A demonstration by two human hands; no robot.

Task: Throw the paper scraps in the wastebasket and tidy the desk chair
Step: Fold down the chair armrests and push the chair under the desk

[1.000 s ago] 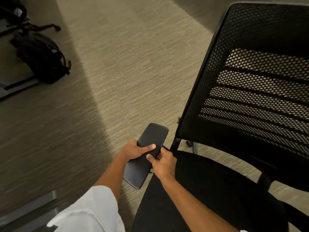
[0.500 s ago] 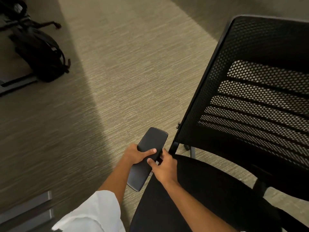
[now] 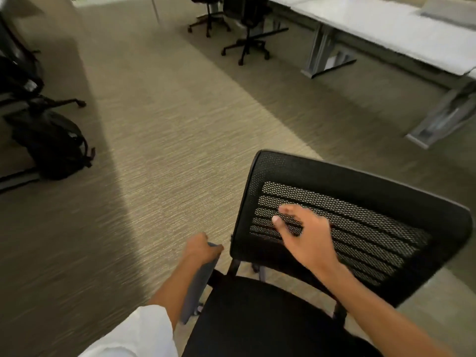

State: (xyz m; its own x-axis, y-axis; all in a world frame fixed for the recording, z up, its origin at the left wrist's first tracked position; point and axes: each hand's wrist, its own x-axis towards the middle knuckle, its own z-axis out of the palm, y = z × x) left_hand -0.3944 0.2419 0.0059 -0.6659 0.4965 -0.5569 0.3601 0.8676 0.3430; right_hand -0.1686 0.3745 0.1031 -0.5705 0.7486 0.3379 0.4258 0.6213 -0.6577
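A person's left hand (image 3: 199, 247) is gripping the front end of a desk chair's grey armrest pad (image 3: 198, 282), fingers curled over its tip and closed around it. The right hand (image 3: 304, 234) is hovering in front of the chair's backrest (image 3: 360, 228) with fingers spread and loosely bent, holding nothing; whether the fingertips are touching the mesh cannot be told. A white sleeve (image 3: 136, 333) is covering the left upper arm, while the right forearm is reaching bare across the seat (image 3: 257, 318).

The black desk chair is standing directly below the camera on striped beige carpet (image 3: 167, 150), its perforated mesh backrest tilted away, with horizontal slats showing through it. The seat cushion is black fabric.

To the left, a black backpack (image 3: 51, 145) is sitting on the floor beside a chair base. Farther off, two other office chairs (image 3: 244, 45) are standing near a row of pale-topped desks (image 3: 386, 29) on grey metal legs.
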